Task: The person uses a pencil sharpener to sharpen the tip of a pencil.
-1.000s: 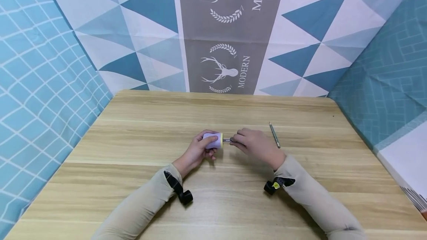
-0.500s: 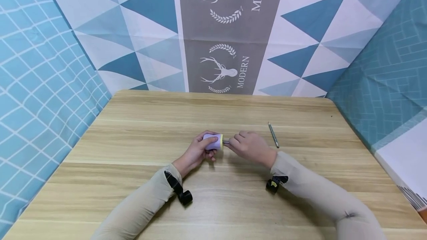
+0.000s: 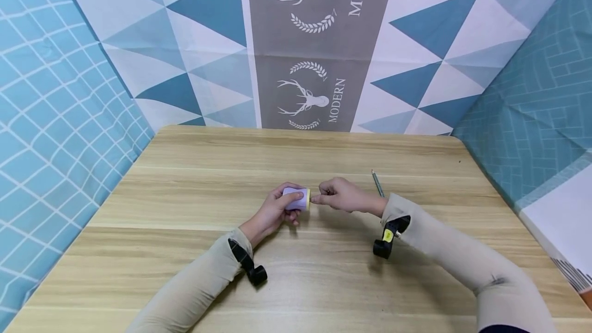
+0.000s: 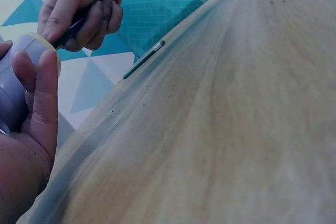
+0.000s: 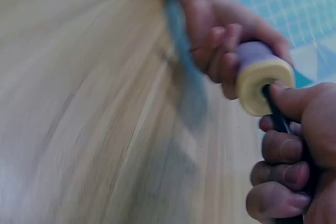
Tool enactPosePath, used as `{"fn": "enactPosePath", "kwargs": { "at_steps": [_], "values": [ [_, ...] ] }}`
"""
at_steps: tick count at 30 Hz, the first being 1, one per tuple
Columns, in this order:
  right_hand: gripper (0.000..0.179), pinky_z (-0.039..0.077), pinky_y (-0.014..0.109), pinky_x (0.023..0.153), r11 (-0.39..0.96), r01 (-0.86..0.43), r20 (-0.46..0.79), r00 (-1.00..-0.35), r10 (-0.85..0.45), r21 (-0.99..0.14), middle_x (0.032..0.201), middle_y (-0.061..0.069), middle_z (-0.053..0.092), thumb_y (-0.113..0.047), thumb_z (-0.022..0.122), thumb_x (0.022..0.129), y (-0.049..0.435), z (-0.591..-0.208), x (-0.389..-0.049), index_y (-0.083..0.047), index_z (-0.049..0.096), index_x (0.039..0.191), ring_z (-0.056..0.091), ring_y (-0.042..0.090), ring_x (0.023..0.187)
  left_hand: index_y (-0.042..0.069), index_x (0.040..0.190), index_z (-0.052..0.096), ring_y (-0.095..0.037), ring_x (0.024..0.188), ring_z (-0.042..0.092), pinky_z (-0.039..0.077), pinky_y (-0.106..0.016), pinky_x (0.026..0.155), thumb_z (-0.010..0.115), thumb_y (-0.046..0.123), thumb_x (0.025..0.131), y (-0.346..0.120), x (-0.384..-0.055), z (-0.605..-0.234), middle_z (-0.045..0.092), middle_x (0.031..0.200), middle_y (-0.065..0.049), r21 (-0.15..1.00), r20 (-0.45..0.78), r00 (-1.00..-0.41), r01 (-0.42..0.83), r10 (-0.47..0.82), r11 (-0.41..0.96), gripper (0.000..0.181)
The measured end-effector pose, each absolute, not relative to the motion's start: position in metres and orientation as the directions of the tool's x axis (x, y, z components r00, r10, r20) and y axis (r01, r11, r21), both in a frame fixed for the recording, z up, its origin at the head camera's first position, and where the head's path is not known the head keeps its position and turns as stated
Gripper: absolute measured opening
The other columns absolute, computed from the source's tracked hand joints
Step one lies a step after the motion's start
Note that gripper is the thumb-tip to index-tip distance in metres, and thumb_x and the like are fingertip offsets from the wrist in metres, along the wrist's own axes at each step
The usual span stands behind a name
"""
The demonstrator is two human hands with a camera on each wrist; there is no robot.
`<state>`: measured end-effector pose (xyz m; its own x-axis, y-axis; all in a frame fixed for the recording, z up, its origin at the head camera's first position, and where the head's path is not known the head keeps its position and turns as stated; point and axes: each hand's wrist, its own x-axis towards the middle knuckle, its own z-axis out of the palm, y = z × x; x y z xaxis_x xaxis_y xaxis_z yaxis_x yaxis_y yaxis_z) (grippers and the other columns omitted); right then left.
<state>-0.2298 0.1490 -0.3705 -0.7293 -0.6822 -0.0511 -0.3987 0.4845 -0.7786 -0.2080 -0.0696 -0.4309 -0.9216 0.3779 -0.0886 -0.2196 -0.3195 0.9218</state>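
Note:
My left hand (image 3: 273,209) grips a small purple pencil sharpener (image 3: 294,198) with a yellow rim, held on its side above the table. In the right wrist view the sharpener's pale yellow end (image 5: 252,103) faces the camera, with a hole at its middle. A dark pencil (image 5: 279,119) runs into that hole; its tip is hidden inside. My right hand (image 3: 344,196) holds the pencil, fingers curled round it and thumb along it, close to the sharpener's end. From the left wrist, the same dark pencil (image 4: 72,31) shows between the right hand's fingers and thumb.
A second, dark green pencil (image 3: 377,183) lies on the wooden table (image 3: 208,168) just beyond my right wrist, partly covered by the sleeve in the head view. Patterned cloth (image 3: 300,40) hangs behind the table and at both sides.
My right hand first moves in closer to the sharpener, then turns over at the wrist, so less of the pencil shows between them. The left hand and sharpener stay nearly still.

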Motion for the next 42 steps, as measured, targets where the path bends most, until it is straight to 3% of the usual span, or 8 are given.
{"fn": "enactPosePath", "kwargs": {
  "at_steps": [6,11,17,23,27,31,37,42],
  "values": [
    [0.037,0.018,0.02,0.035,0.462,0.127,-0.43,-0.633,-0.644,-0.878,0.047,-0.005,0.029,-0.024,0.055,0.103,0.153,-0.37,-0.238,0.007,0.049,0.083,0.022,0.006,0.039,0.014,0.107,0.064,-0.011,0.046,0.055,0.056,-0.027,0.045,0.059,0.009,0.093,-0.07,-0.207,-0.429,0.058,0.068,-0.008,0.926,-0.064,-0.92,-0.199,0.387,-0.321,0.015],
    [0.029,0.019,0.017,0.034,0.448,0.317,-0.548,-0.535,-0.643,-0.836,0.048,-0.007,0.028,-0.024,0.048,0.105,0.156,-0.374,-0.242,-0.002,0.052,0.086,0.023,0.004,0.039,0.016,0.105,0.065,-0.01,0.046,0.054,0.057,-0.028,0.046,0.059,0.007,0.094,-0.071,-0.207,-0.43,0.058,0.069,-0.007,0.929,-0.042,-0.911,-0.187,0.41,-0.319,0.016],
    [0.032,0.032,0.02,0.039,0.48,0.196,-0.495,-0.582,-0.645,-0.855,0.054,-0.002,0.043,-0.029,0.048,0.105,0.158,-0.373,-0.244,-0.003,0.054,0.086,0.036,0.008,0.044,0.017,0.102,0.066,-0.009,0.047,0.053,0.056,-0.027,0.044,0.061,0.007,0.091,-0.072,-0.207,-0.428,0.058,0.072,-0.007,0.94,-0.036,-0.918,-0.165,0.394,-0.299,0.016],
    [0.029,0.055,0.03,0.056,0.519,-0.261,-0.21,-0.7,-0.682,-0.814,0.081,0.007,0.066,-0.027,0.054,0.103,0.169,-0.361,-0.231,0.001,0.062,0.108,0.06,0.016,0.066,0.016,0.101,0.067,-0.009,0.047,0.052,0.055,-0.026,0.043,0.062,0.008,0.091,-0.071,-0.208,-0.429,0.057,0.073,-0.007,0.938,-0.035,-0.917,-0.167,0.398,-0.302,0.014],
    [0.023,0.055,0.03,0.063,0.515,-0.653,0.106,-0.669,-0.735,-0.556,0.087,0.001,0.065,-0.02,0.063,0.098,0.169,-0.363,-0.217,-0.002,0.063,0.114,0.06,0.013,0.073,0.015,0.103,0.066,-0.01,0.046,0.052,0.055,-0.026,0.043,0.061,0.009,0.091,-0.071,-0.208,-0.43,0.057,0.071,-0.007,0.933,-0.036,-0.921,-0.17,0.388,-0.318,0.014],
    [0.014,0.054,0.026,0.058,0.467,-0.881,0.35,-0.463,-0.815,-0.077,0.085,0.0,0.063,-0.014,0.067,0.095,0.162,-0.374,-0.211,-0.005,0.062,0.104,0.059,0.011,0.07,0.015,0.103,0.066,-0.01,0.046,0.051,0.054,-0.026,0.042,0.06,0.009,0.091,-0.071,-0.209,-0.43,0.057,0.07,-0.007,0.925,-0.047,-0.929,-0.18,0.367,-0.336,0.015],
    [0.022,0.047,0.022,0.045,0.341,-0.771,0.39,-0.131,-0.911,0.537,0.077,0.003,0.058,-0.008,0.034,0.107,0.157,-0.384,-0.219,-0.006,0.054,0.097,0.052,0.014,0.059,0.016,0.102,0.066,-0.01,0.046,0.051,0.054,-0.025,0.042,0.059,0.01,0.092,-0.071,-0.211,-0.432,0.057,0.071,-0.007,0.918,-0.08,-0.935,-0.204,0.346,-0.34,0.013],
    [0.029,0.039,0.02,0.04,0.304,-0.725,0.371,-0.073,-0.926,0.618,0.07,0.001,0.056,-0.004,0.025,0.107,0.154,-0.386,-0.223,-0.006,0.052,0.097,0.047,0.012,0.052,0.013,0.105,0.064,-0.009,0.045,0.051,0.054,-0.024,0.042,0.059,0.011,0.093,-0.07,-0.21,-0.434,0.057,0.072,-0.007,0.913,-0.102,-0.937,-0.222,0.333,-0.344,0.013]
  ]
}}
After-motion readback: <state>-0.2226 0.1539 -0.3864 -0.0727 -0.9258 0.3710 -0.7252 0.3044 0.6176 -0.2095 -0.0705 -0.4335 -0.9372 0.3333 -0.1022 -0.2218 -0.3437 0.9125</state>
